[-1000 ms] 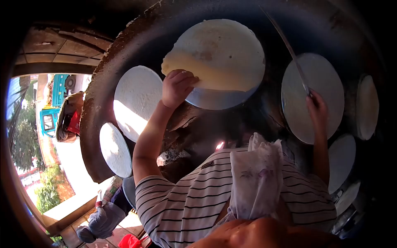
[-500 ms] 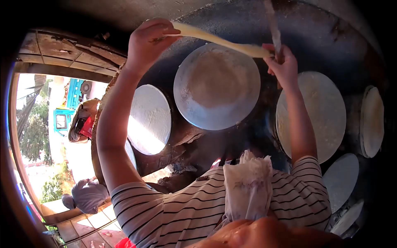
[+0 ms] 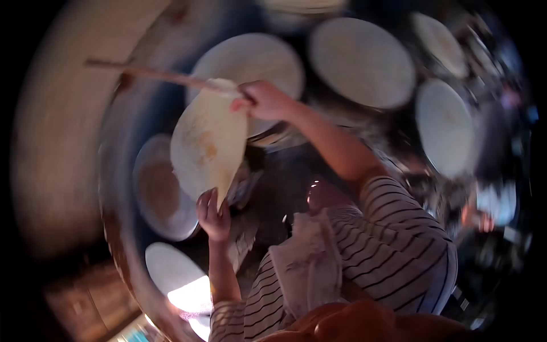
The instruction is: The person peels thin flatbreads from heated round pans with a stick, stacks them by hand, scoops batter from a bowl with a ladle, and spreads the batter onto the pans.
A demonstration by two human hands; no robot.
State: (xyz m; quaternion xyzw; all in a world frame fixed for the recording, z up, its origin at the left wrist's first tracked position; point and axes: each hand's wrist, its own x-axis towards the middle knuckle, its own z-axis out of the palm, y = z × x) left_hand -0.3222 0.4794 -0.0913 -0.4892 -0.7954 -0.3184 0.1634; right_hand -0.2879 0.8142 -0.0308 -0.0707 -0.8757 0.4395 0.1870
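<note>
A thin, pale flatbread (image 3: 208,139) with a few browned spots hangs between my two hands, its broad face towards me. My left hand (image 3: 213,218) pinches its lower, pointed edge. Up at the opposite edge, my right hand (image 3: 263,100) grips the flatbread together with a long thin wooden stick (image 3: 154,75), which juts out to the left. Behind the bread is a round griddle (image 3: 259,54), partly covered by it. Another round griddle (image 3: 159,194), brownish in the middle, lies to the left of my left hand, also partly hidden by the bread.
Further round pale discs stand around me: one at the upper right (image 3: 362,62), one at the right (image 3: 447,131), and a sunlit one at the lower left (image 3: 176,273). Another person's hand (image 3: 484,221) seems to show, blurred, at the far right.
The view has swung to the right. The flatbread, seen edge-on and stretched before, now shows its wide face. Both hands keep hold of it, and the stick has tipped from upright to nearly level.
</note>
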